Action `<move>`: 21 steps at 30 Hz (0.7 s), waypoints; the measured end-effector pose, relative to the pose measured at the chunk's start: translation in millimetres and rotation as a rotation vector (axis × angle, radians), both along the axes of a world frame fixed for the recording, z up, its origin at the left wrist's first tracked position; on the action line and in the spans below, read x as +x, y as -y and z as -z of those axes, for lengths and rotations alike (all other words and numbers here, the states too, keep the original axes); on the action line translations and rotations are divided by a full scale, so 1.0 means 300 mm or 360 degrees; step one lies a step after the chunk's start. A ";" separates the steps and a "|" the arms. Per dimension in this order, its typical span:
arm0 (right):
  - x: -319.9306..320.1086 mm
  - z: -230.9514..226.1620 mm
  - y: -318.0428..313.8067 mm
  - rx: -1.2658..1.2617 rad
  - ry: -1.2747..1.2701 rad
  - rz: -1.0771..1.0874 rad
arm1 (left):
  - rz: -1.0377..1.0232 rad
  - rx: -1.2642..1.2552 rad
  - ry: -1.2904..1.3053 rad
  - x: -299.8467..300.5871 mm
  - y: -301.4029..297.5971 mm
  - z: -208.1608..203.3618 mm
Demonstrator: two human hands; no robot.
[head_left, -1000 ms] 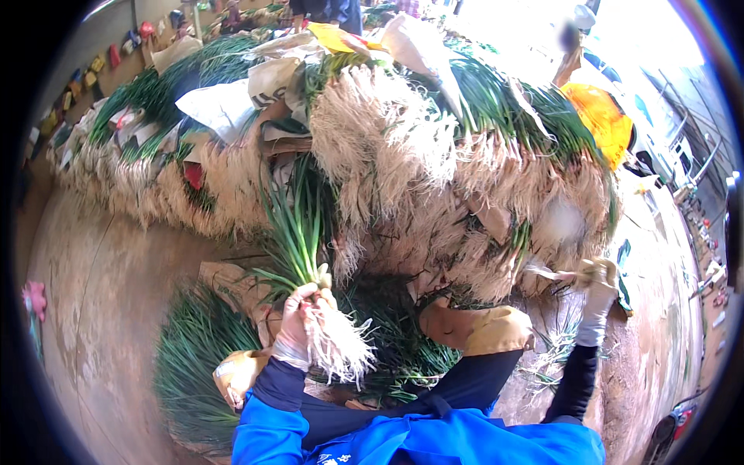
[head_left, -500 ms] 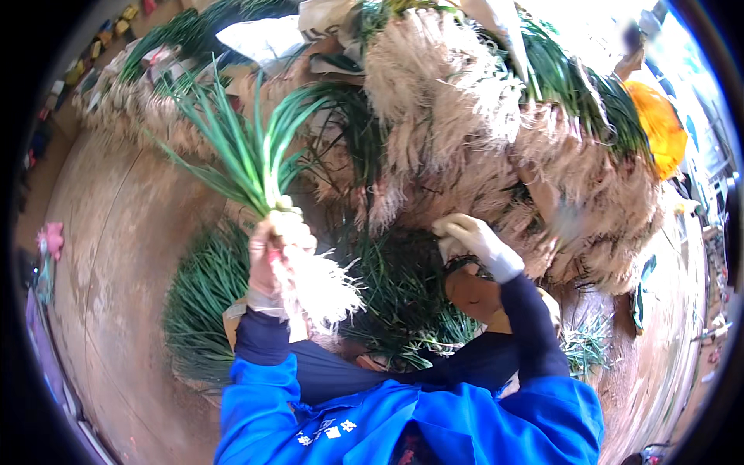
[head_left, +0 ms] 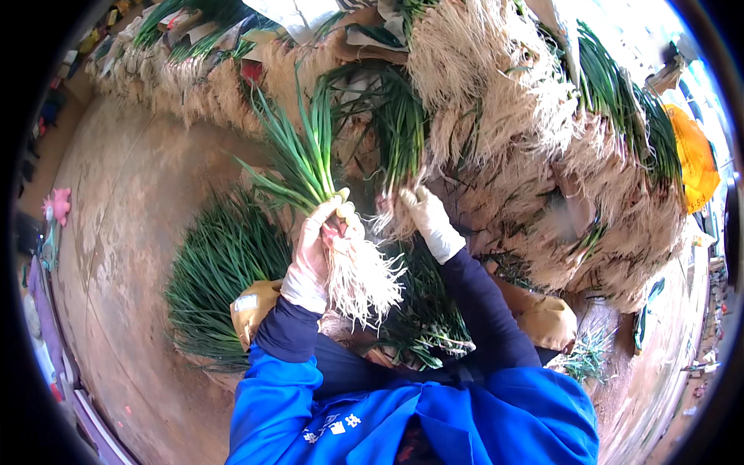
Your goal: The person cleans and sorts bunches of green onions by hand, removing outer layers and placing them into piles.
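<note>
My left hand (head_left: 324, 232), in a pale glove, is closed around a bunch of spring onions (head_left: 310, 159) held upright. Their green leaves fan out above the fist, and long whitish roots (head_left: 360, 275) hang below it. My right hand (head_left: 428, 221), also gloved, has its fingers curled in at the root end of other spring onions (head_left: 399, 136) lying just ahead, whose leaves point away from me. Its fingertips are partly hidden among the roots. Between my legs lies a heap of loose green leaves (head_left: 418, 310), partly covered by my right forearm.
Large stacks of spring onions with roots (head_left: 496, 85) facing me rise ahead and to the right. A dense green pile (head_left: 221, 279) stands on the floor at my left. An orange-yellow bag (head_left: 692, 159) sits far right. A pink toy-like object (head_left: 60, 205) is at far left.
My left hand with its bunch has come lower and toward the middle. My right hand has moved left and slightly forward to the roots of the other spring onions. The view has shifted.
</note>
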State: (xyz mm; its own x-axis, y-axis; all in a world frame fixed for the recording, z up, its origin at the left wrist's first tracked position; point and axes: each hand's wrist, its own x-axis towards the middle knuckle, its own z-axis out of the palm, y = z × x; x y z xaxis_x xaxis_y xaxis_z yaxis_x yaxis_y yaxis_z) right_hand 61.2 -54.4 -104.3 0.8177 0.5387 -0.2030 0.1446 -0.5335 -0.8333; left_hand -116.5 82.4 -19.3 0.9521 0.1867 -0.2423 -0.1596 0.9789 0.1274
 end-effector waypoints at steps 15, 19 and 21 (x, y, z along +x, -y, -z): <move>0.182 0.001 -0.091 -0.0123 -0.0259 0.0058 | 0.0171 0.0418 -0.0359 -0.002 0.075 0.029; 0.179 0.055 -0.052 0.0063 -0.0032 -0.0022 | 0.0154 0.0485 -0.0576 0.030 0.090 0.025; 0.021 -0.040 -0.006 0.0733 -0.0905 -0.0012 | 0.0181 0.0640 -0.0538 0.017 0.071 0.079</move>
State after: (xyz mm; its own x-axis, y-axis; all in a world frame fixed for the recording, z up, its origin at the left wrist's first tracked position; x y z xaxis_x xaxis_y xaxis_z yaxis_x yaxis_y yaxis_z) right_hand 67.4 -52.7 -92.2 0.6495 0.6768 -0.3464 -0.3748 -0.1115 -0.9204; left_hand -111.3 61.0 -43.0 0.8531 0.2282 -0.4693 0.0592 0.8511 0.5216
